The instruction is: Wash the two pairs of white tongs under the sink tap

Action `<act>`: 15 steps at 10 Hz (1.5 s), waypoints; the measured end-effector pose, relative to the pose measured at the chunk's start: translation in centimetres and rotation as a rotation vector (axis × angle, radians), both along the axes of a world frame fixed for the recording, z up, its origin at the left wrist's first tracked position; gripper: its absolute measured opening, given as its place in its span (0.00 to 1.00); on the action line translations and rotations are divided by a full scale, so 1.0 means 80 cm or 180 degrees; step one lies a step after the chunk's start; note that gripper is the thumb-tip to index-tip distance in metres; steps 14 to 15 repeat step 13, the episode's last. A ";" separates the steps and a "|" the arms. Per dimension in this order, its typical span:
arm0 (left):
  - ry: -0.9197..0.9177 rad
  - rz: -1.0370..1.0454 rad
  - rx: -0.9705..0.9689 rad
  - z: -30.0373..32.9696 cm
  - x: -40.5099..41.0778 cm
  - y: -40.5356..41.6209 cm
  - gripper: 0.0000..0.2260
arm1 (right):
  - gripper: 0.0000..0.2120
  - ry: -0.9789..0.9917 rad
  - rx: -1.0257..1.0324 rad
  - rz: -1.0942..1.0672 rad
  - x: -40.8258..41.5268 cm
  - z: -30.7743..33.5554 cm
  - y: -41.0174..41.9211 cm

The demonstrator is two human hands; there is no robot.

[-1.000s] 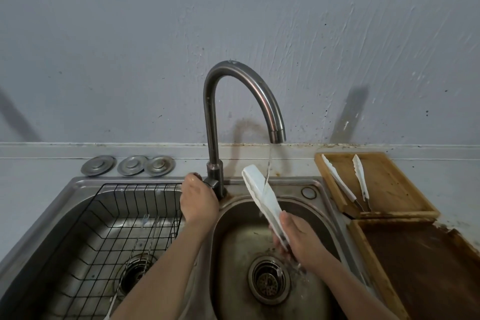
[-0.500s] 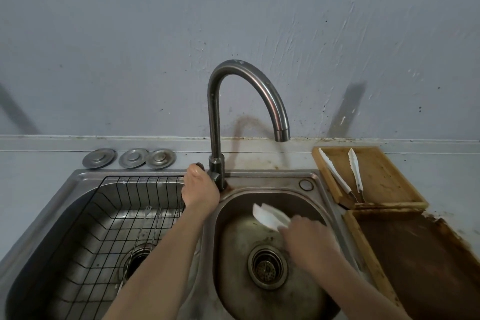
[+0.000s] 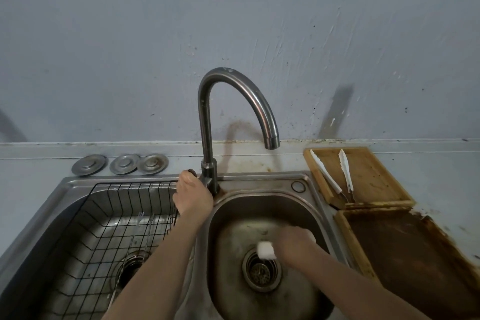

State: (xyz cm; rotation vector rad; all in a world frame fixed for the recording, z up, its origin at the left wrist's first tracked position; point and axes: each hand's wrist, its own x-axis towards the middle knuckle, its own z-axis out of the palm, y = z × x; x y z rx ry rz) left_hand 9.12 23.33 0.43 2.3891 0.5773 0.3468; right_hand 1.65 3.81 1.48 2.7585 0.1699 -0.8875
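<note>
1. In the left basin the wire rack (image 3: 98,218) holds some thin utensils; it is too hard to see what they are, and nothing there looks changed.
2. The left hand (image 3: 193,197) stays on the tap lever, with the fingers closed around it as before.
3. One second ago a thin stream of water ran from the tap (image 3: 233,101); now no water comes from the spout. I judge that the left hand has just turned it off.
4. The right hand (image 3: 293,245) grips the first white tongs (image 3: 266,250), which were raised under the spout before. They are now low in the right basin (image 3: 259,205), just above the drain (image 3: 261,271), blurred by motion, maybe being shaken dry.
5. The second white tongs (image 3: 335,178) lie untouched on the wooden tray (image 3: 376,176) on the tabletop (image 3: 441,171). So the rinsing of one pair seems finished, and one pair remains.
</note>
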 end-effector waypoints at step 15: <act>0.0926 -0.3238 -0.0107 -0.007 0.043 -0.284 0.30 | 0.22 -0.2749 0.2206 -0.2062 0.133 -0.024 -0.255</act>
